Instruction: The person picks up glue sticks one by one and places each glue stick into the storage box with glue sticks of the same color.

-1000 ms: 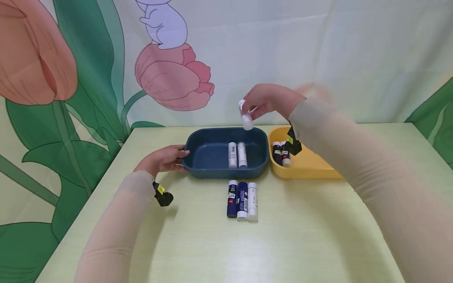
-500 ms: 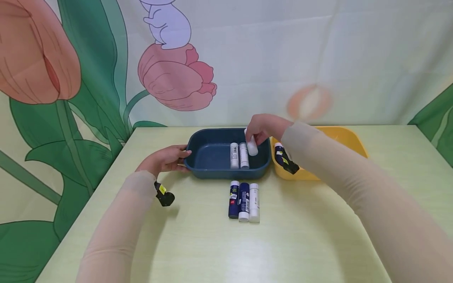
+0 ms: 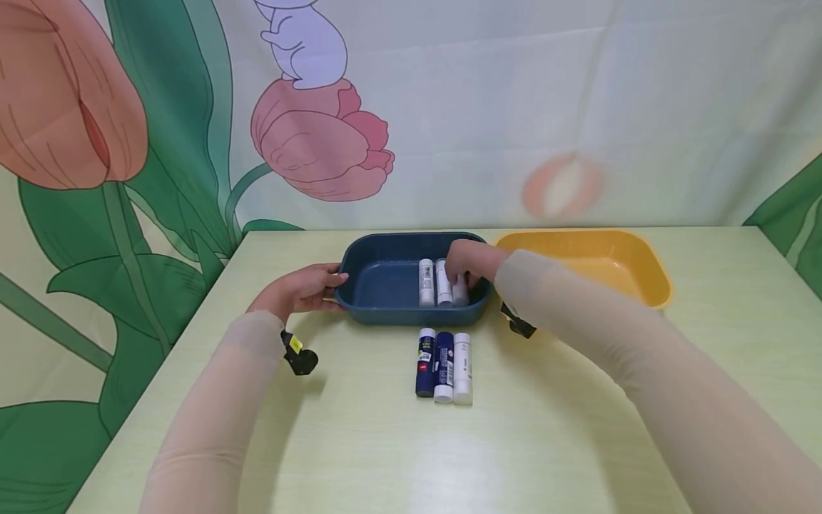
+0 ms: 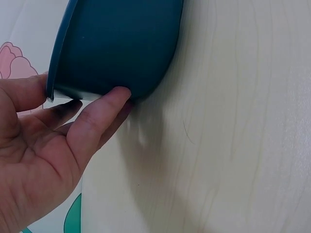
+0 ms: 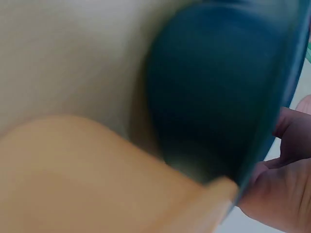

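Note:
At the left end of the blue tray [image 3: 385, 316], my left hand [image 3: 302, 289] grips the rim; in the left wrist view its fingertips [image 4: 119, 94] lie against the tray's outer wall. My right hand [image 3: 474, 260] reaches into the tray's right part, fingers around a white glue stick [image 3: 460, 294], partly hidden by the hand. Beside it lie two more white glue sticks [image 3: 427, 283], side by side. In front of the tray, a dark blue glue stick [image 3: 425, 364], a blue one with a white end [image 3: 444, 369] and a white one [image 3: 462, 369] form a row.
To the right of the blue tray stands a yellow tray [image 3: 600, 243], its front left part hidden behind my right sleeve [image 3: 578, 307]. A patterned cloth [image 3: 449, 107] hangs behind the pale table [image 3: 359, 442].
My right hand has come down with the white glue stick, from above the blue tray's back edge into its right part. The left hand has kept its grip on the rim.

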Action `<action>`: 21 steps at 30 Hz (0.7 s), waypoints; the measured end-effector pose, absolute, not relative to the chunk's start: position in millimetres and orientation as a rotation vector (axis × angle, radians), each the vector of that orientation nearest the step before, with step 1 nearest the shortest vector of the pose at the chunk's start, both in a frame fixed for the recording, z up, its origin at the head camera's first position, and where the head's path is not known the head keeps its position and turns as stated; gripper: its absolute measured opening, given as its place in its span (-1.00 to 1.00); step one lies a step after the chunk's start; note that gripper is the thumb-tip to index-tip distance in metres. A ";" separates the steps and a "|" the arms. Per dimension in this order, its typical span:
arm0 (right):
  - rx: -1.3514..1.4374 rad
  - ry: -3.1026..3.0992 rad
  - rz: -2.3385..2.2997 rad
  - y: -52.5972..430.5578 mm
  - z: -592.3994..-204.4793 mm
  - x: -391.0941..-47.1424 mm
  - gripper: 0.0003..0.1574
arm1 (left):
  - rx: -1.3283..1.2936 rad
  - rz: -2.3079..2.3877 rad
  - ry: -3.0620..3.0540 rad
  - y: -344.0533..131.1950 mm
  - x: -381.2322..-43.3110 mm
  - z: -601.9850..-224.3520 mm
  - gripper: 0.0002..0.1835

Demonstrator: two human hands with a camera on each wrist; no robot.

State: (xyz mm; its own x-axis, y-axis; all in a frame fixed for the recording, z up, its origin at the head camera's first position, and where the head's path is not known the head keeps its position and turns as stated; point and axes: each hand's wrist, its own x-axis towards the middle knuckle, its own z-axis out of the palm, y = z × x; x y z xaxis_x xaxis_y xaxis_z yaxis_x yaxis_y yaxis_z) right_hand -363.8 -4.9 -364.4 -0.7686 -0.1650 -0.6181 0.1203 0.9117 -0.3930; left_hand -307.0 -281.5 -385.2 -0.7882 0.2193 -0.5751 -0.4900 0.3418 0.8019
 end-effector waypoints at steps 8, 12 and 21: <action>-0.058 2.392 -0.630 -5.0 -365.7 -358.0 -0.58 | -0.248 1.491 1.999 -280.5 -306.8 -383.7 -0.37; -0.128 2.365 -0.733 3.7 -352.3 -355.5 -0.45 | -0.247 1.491 2.001 -279.2 -306.2 -384.3 -0.37; -0.343 2.356 -0.877 32.7 -269.5 -330.6 -0.13 | -0.210 1.481 2.002 -281.8 -305.9 -383.9 -0.37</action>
State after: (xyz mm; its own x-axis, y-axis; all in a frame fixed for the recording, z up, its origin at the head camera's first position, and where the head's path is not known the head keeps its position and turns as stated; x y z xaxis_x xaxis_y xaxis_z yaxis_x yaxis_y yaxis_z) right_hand -330.6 32.7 -269.5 -0.7898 -0.4251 -0.4422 -0.0324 0.7488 -0.6620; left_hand -305.9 -281.8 -383.9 -0.7880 0.2339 -0.5696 -0.4762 0.3550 0.8045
